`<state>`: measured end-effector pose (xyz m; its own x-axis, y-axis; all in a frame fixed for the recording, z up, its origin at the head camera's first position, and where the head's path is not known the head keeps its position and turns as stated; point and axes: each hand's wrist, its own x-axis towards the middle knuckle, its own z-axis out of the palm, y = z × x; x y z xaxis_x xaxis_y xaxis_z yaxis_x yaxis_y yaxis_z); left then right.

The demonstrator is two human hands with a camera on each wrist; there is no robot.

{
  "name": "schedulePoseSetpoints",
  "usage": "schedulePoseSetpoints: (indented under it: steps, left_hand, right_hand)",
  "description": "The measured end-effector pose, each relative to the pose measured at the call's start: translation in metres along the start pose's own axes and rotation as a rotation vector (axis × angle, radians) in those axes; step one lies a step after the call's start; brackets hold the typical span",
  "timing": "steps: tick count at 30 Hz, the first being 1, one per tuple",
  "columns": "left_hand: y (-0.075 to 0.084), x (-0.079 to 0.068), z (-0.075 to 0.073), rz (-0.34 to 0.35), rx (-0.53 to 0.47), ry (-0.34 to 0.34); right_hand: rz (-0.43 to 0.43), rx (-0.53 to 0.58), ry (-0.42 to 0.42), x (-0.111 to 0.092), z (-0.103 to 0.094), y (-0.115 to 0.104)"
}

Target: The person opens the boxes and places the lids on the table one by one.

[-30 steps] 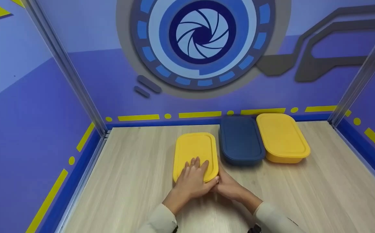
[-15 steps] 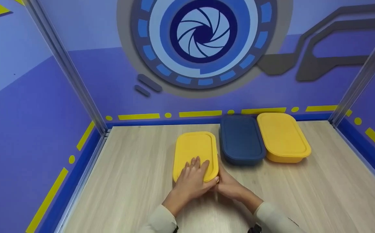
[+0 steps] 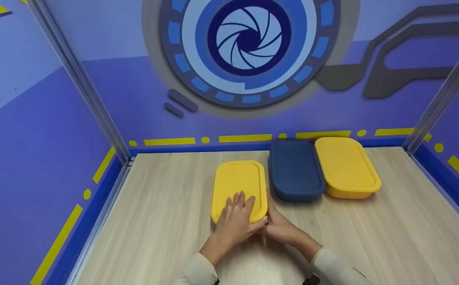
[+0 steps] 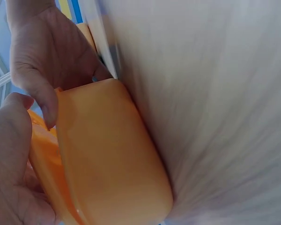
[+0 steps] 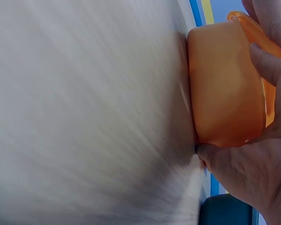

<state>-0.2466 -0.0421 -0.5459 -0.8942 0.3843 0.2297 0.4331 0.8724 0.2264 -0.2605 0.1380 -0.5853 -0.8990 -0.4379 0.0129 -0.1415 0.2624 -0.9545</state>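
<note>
A yellow lunch box (image 4: 112,154) rests on the wooden table, its yellow lid (image 3: 237,174) on top. In the left wrist view, a gap shows between lid and box at the near edge. My left hand (image 3: 233,221) lies over the near part of the lid with its fingers spread, and its thumb holds the near right corner. My right hand (image 3: 280,227) grips the box at its near right corner, its thumb (image 5: 267,63) on the near wall and its other fingers along the right side. The box's inside is hidden.
To the right stand a dark blue lidded box (image 3: 297,170) and, touching it, another yellow lidded box (image 3: 347,164). Blue-purple panels (image 3: 142,111) with metal corner posts (image 3: 77,71) enclose the table (image 3: 154,221) at the back and sides.
Both hands stay in place on the yellow lunch box and its lid. The head view has shifted very slightly; otherwise no clear movement shows.
</note>
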Motion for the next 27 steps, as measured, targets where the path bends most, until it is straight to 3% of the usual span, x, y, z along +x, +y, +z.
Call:
schedulePoseSetpoints:
  steps: [27]
  left_hand:
    - [0.0007,-0.0031,0.0048,-0.019,-0.066,0.017]
  right_hand:
    - [-0.008,-0.018,0.016,0.0005,0.0005,-0.0015]
